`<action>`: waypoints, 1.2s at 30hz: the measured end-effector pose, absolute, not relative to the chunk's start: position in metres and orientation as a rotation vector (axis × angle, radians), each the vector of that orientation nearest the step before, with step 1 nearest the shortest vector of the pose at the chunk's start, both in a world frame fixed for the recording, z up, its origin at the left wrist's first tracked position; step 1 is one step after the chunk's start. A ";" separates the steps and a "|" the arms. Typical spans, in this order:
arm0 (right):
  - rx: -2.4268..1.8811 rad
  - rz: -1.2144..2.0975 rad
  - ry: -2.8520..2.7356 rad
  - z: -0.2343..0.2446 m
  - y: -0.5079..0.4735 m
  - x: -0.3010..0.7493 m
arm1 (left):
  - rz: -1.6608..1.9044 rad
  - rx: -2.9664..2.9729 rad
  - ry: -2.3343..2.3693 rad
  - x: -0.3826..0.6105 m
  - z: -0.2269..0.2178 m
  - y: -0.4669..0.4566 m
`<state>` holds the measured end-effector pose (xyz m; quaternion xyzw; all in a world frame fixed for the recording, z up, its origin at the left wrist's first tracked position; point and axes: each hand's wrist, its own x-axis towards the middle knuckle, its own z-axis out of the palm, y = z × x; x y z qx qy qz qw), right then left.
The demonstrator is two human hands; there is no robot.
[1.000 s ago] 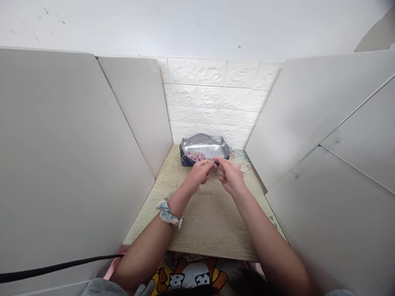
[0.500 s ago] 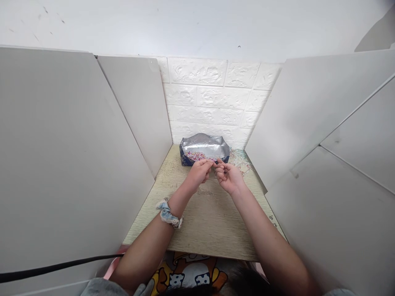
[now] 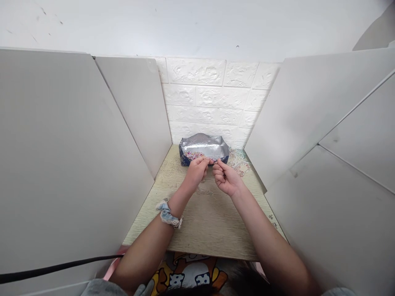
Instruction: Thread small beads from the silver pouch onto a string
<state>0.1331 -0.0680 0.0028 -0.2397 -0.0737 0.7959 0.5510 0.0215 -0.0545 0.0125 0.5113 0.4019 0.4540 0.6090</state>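
Note:
My left hand [image 3: 197, 172] is closed in a pinch, thumb and forefinger together, at the near edge of a silver-lined pouch [image 3: 203, 144]. Close on its right, my right hand [image 3: 226, 177] is closed too, its fingers curled and its fingertips pinched toward the left ones. Whatever lies between the fingertips is too small to make out. Pink and pale beads [image 3: 194, 155] are heaped inside the pouch, at its left front. A short clear beaded strand [image 3: 205, 192] lies on the table below the hands. A blue scrunchie [image 3: 169, 213] circles my left wrist.
Strings of pink and green beads [image 3: 241, 164] lie right of the pouch. Small shiny pieces [image 3: 273, 221] sit at the right edge of the wooden tabletop [image 3: 216, 230]. Pale panels [image 3: 135, 111] flank both sides, with a white brick-patterned wall [image 3: 212, 96] behind.
My right fingers have curled in more, and the fingertips of both hands have shifted slightly. The pouch and beads stay where they were.

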 end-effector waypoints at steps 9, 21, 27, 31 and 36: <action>-0.544 1.773 -0.130 0.002 -0.066 0.134 | 1.074 1.520 1.043 0.022 0.007 -0.051; -0.733 1.663 -0.315 -0.005 -0.066 0.128 | 1.063 1.948 1.198 0.021 0.003 -0.057; -0.808 1.597 -0.416 -0.010 -0.064 0.128 | 1.051 1.986 1.201 0.021 0.003 -0.058; -0.844 1.530 -0.512 -0.013 -0.064 0.128 | 1.064 2.033 1.216 0.021 0.004 -0.059; -0.869 1.456 -0.587 -0.013 -0.065 0.127 | 1.074 2.071 1.231 0.021 0.004 -0.060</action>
